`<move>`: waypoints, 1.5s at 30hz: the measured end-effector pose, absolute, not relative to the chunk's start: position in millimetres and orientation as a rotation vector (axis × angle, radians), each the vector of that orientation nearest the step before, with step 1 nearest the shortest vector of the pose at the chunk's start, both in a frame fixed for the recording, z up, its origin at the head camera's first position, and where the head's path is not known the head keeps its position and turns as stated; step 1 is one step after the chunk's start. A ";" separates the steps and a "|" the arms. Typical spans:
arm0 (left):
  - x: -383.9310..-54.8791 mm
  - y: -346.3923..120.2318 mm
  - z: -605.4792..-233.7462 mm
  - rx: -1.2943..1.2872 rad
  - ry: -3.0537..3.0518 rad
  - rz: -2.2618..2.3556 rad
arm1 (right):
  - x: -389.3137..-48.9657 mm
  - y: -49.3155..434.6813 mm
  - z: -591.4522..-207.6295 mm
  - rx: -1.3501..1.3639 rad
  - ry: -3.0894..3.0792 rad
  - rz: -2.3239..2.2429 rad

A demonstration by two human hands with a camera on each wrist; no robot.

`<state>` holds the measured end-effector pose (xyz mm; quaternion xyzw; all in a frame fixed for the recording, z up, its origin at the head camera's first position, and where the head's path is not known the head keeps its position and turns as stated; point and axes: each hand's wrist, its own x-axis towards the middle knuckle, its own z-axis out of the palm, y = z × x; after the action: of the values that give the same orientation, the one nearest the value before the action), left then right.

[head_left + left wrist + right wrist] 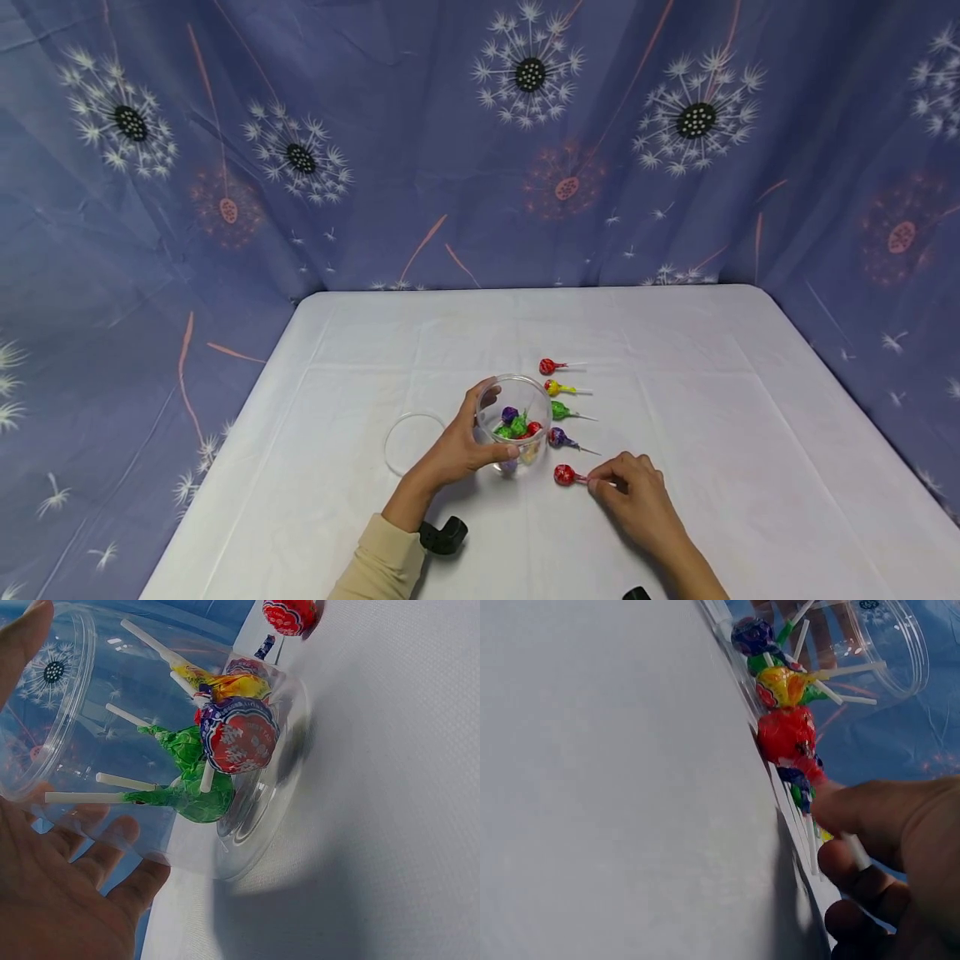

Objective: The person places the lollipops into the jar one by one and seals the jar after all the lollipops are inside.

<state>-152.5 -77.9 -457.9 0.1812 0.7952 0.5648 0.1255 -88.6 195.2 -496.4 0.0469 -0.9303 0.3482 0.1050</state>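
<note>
The left hand (456, 454) has its grip closed round the jar (534, 397), fingers on the left side and thumb across the near side; the jar stands open-topped on the desk (690, 367) and holds several wrapped pops, green, purple, yellow and red among them; the right hand (633, 497) has its grip pinched on the stick of a red pop (565, 475), its head pointing left, near the jar; beyond this pop, just right of the jar, a purple pop (558, 437), a green pop (559, 410), a yellow pop (552, 387) and a far red pop (548, 367) lie in a row, sticks to the right; a clear ring (386, 450) lies left of the jar.
</note>
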 end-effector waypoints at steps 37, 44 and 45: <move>-152.9 -78.0 -459.8 0.531 2.315 1.653 | -126.1 191.9 -417.2 0.217 -2.519 1.221; -152.3 -78.0 -458.6 0.527 2.321 1.643 | -134.1 182.0 -403.7 0.262 -2.477 1.265; -152.4 -78.0 -458.7 0.526 2.321 1.643 | -135.1 180.8 -401.9 0.270 -2.472 1.263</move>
<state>-152.4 -78.0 -458.7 0.1806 0.7963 0.5637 0.1247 -135.1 180.8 -401.9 0.0955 -0.8725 0.4460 0.1753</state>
